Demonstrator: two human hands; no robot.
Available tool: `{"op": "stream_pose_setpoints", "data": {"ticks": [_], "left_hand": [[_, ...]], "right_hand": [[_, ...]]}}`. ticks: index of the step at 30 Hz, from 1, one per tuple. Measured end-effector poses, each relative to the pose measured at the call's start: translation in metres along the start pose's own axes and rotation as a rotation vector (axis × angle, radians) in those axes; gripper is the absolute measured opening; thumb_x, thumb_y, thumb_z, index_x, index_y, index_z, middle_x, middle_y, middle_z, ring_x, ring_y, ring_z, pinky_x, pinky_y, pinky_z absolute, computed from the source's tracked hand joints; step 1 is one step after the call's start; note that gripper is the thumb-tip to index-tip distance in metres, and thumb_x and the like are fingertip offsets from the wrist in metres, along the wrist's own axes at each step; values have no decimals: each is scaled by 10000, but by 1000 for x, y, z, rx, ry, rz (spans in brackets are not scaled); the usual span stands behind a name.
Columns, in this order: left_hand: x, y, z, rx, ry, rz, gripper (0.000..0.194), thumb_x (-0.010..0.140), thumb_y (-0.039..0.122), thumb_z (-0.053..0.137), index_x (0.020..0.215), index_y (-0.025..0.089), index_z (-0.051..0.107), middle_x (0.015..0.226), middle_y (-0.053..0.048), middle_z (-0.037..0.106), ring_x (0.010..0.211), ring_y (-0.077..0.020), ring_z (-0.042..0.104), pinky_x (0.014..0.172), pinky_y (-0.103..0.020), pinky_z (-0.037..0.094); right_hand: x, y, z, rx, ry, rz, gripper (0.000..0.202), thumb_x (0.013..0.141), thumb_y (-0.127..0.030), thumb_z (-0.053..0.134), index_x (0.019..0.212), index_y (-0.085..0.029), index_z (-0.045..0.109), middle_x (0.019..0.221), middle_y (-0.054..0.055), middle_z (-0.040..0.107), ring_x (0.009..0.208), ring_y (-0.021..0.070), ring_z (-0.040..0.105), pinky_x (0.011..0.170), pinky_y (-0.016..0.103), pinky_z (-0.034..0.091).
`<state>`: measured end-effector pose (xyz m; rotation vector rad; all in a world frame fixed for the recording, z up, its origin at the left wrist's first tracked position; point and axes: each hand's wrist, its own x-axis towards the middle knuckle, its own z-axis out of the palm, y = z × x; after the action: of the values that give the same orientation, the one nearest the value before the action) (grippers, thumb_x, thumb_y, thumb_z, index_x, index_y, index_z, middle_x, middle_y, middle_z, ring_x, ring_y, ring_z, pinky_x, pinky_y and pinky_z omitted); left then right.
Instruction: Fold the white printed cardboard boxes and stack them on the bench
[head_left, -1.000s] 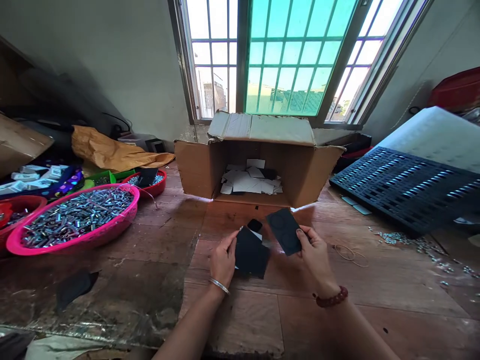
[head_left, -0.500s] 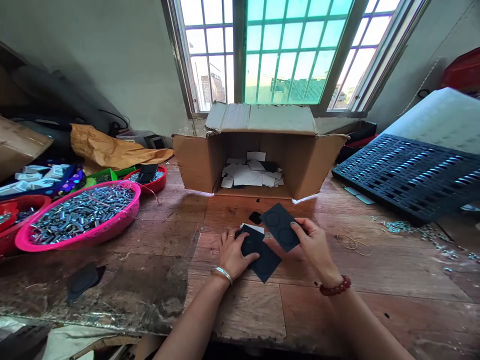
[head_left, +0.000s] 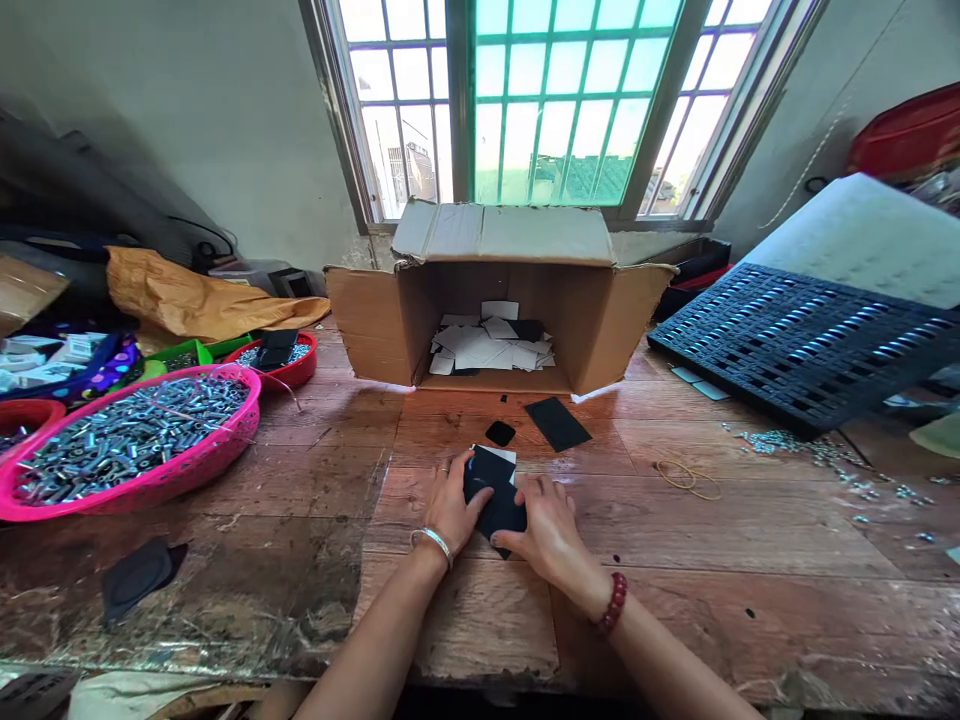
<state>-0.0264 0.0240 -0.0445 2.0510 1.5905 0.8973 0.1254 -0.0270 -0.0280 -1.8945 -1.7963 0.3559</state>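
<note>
A black rectangular card (head_left: 495, 495) lies on the wooden tabletop in front of me, with a white card (head_left: 496, 455) showing past its far edge. My left hand (head_left: 452, 500) grips the black card along its left side, thumb on top. On the right edge, my right hand (head_left: 551, 530) holds the same card between thumb and curled fingers. Just beyond the hands rests a small black rounded-square piece (head_left: 500, 433). Farther right lies another black rectangular sheet (head_left: 559, 424), flat and apart from both hands.
An open cardboard box (head_left: 420, 330) on its side holds white and black cards (head_left: 487, 345). Left stands a pink basket (head_left: 251, 420) of small metal tubes. On the right are a black slotted tray (head_left: 802, 340), scattered small metal pieces (head_left: 817, 455) and a rubber band (head_left: 686, 480).
My right hand has put down the black sheet beyond the pile and come back left to the black card. The left hand stays on the pile. The view has shifted slightly.
</note>
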Motion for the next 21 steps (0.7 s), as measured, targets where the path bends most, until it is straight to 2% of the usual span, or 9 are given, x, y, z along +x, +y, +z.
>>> {"op": "stream_pose_setpoints", "data": {"ticks": [5,9,13,15,17,19,21], "left_hand": [[6,-12,6,-56,76,-9,334,925,148,426,1231,172,560,1155,-125,673,1104,-256,608,980,-446,468],[8,-16,7,-81,111,-27,332,938,154,389,1215,158,573,1137,-128,695,1074,-253,636,963,-444,489],[8,-16,7,-86,121,-46,336,954,181,371,1215,149,581,1150,-136,691,1091,-253,634,977,-442,479],[7,-13,7,-79,120,-54,330,953,235,415,1224,152,583,1151,-138,681,1096,-259,626,977,-438,474],[5,-10,7,-69,117,-57,363,908,315,533,1235,165,586,1160,-132,660,1108,-276,606,986,-442,461],[3,-5,5,-40,100,-55,498,793,390,690,1235,181,597,1200,-128,622,1142,-309,562,1011,-461,431],[1,0,4,15,57,-61,643,657,422,802,1220,177,613,1238,-134,579,1166,-345,512,1026,-481,404]], "right_hand": [[4,-2,-2,0,-63,24,494,549,-242,847,958,-161,583,975,100,647,927,301,589,771,352,387],[9,3,-2,32,-103,23,501,528,-202,836,961,-157,590,960,102,656,919,297,587,743,339,385],[17,16,-8,112,-158,-23,248,595,-159,754,773,-184,583,748,1,627,722,185,573,610,254,368],[27,27,-16,146,-168,-25,125,680,-171,680,689,-191,557,630,-38,576,612,141,546,551,228,360],[40,44,-27,156,-145,-3,114,772,-208,591,667,-194,549,558,-51,535,535,126,525,518,224,370],[55,63,-39,134,-87,39,148,830,-239,517,701,-190,569,546,-42,538,511,136,532,514,240,394],[69,82,-50,81,-8,83,140,832,-242,502,772,-174,608,610,0,593,573,174,583,556,276,433]]}}
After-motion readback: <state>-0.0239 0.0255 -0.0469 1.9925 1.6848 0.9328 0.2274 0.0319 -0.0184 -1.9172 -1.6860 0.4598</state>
